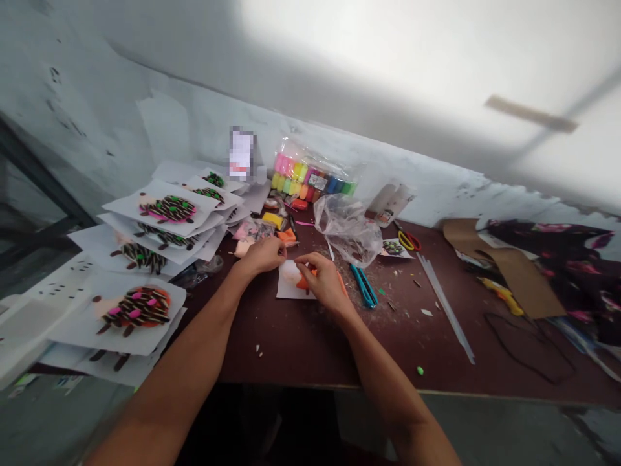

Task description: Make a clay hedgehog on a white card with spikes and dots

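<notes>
A white card (284, 289) lies on the dark red table in front of me, bearing a pale peach patch and an orange hedgehog body (301, 283). My right hand (324, 279) is over the card's right side and covers part of the orange. Its thumb and fingertips are pinched together; whatever they hold is too small to name. Just past the card's upper left corner is my left hand (268, 254), fingers curled in and tips together, their contents hidden. Close behind it sit an orange clay packet (287, 237) and a yellow clay block (274, 220).
Finished hedgehog cards (145, 310) are stacked at left. Behind are a pack of coloured clay (310, 178) and a clear plastic bag (349, 226). To the right lie a teal cutter (363, 286), scissors (408, 240), glue sticks (446, 307) and a yellow glue gun (504, 296).
</notes>
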A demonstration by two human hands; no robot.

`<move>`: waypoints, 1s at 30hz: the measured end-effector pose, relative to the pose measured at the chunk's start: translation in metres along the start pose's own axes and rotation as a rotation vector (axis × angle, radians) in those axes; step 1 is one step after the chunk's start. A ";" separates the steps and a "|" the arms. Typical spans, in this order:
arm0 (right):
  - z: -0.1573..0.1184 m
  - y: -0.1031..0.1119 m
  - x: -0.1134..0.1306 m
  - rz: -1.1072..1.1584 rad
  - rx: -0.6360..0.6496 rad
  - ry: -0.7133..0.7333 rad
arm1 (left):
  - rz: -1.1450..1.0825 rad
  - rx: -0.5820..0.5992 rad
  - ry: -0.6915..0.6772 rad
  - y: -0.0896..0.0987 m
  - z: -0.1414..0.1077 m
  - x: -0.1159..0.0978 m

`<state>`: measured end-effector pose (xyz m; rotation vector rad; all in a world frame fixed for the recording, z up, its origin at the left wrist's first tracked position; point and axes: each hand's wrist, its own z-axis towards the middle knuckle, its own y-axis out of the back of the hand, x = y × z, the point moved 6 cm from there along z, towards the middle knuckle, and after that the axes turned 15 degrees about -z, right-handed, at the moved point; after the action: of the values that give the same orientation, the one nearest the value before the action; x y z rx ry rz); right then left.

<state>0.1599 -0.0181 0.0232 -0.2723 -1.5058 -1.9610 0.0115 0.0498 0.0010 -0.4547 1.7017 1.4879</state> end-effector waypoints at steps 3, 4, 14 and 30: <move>0.000 -0.003 -0.003 0.016 0.017 -0.033 | 0.011 0.016 0.014 0.000 0.000 0.000; 0.000 -0.003 -0.003 0.012 0.021 -0.038 | 0.013 0.019 0.016 0.000 -0.001 -0.001; -0.003 -0.007 0.010 -0.080 0.085 0.062 | 0.144 0.090 0.091 0.001 -0.006 -0.009; -0.003 -0.014 0.010 -0.066 0.040 0.058 | 0.157 0.089 0.114 0.002 -0.008 -0.012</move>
<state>0.1445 -0.0221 0.0163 -0.1484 -1.5330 -1.9703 0.0148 0.0397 0.0112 -0.3712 1.9230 1.5139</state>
